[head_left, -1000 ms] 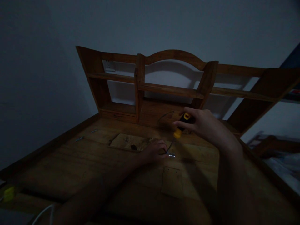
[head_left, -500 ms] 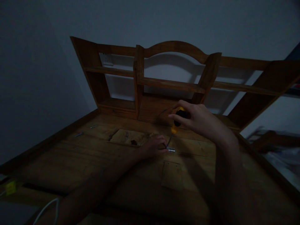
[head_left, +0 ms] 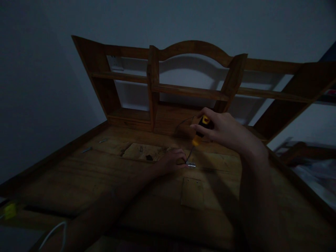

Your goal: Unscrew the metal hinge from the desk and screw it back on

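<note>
My right hand grips the black and yellow handle of a screwdriver, tilted with its shaft pointing down and left. The tip reaches a small shiny metal hinge-like plate on the wooden desktop. My left hand rests low on the desk, its fingers bent together at the plate's left end by the screwdriver tip. Whether those fingers pinch the plate or a screw is too dark to see. Just behind the left hand lies a pale, rough-edged damaged patch in the wood.
A wooden shelf unit stands along the back of the desk against the wall. Two small metal pieces, one nearer and one farther, lie at the left. A thin wooden rectangle with small holes is in front of the plate.
My right hand has turned the screwdriver handle slightly, so its yellow part shows differently. The left hand stays at the metal plate. The whole view has shifted a little.
</note>
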{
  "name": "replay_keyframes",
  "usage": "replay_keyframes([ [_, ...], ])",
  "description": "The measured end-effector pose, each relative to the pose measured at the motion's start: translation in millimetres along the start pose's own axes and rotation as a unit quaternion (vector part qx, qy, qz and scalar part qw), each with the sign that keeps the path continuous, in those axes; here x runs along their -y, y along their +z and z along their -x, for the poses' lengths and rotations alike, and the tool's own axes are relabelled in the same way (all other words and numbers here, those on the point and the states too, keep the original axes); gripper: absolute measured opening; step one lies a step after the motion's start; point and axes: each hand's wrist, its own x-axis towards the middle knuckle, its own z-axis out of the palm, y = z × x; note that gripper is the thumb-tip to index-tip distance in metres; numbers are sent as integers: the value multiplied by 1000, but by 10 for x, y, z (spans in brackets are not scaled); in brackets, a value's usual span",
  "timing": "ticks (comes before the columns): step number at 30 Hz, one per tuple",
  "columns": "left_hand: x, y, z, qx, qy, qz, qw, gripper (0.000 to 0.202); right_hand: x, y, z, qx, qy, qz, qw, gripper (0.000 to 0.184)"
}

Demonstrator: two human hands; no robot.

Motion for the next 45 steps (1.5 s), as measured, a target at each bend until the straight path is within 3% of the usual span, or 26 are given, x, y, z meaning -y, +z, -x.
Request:
replay_keyframes([
  [5,0,-9,6,0,1,-6,1000,18,7,-6,-12,9,-24,-41,999,46],
  [11,-27,-31,2,5,-7,-25,1000,17,43,23,-32,-1,-32,-61,998,30],
  [15,-50,-45,-2,10,-6,-20,1000,17,62,47,-31,-8,-15,-26,1000,34],
  [21,-50,-47,5,2,-3,-15,1000,17,76,24,-22,0,-39,-56,998,51],
  [29,-6,-34,16,15,-10,-23,1000,17,76,53,-24,-12,-44,-65,997,34],
  [37,-22,-37,0,10,-2,-17,1000,19,48,36,-38,-5,-42,-66,997,50],
  [45,-30,-52,-3,20,-7,-22,1000,16,72,57,-49,-32,-41,-61,997,49],
])
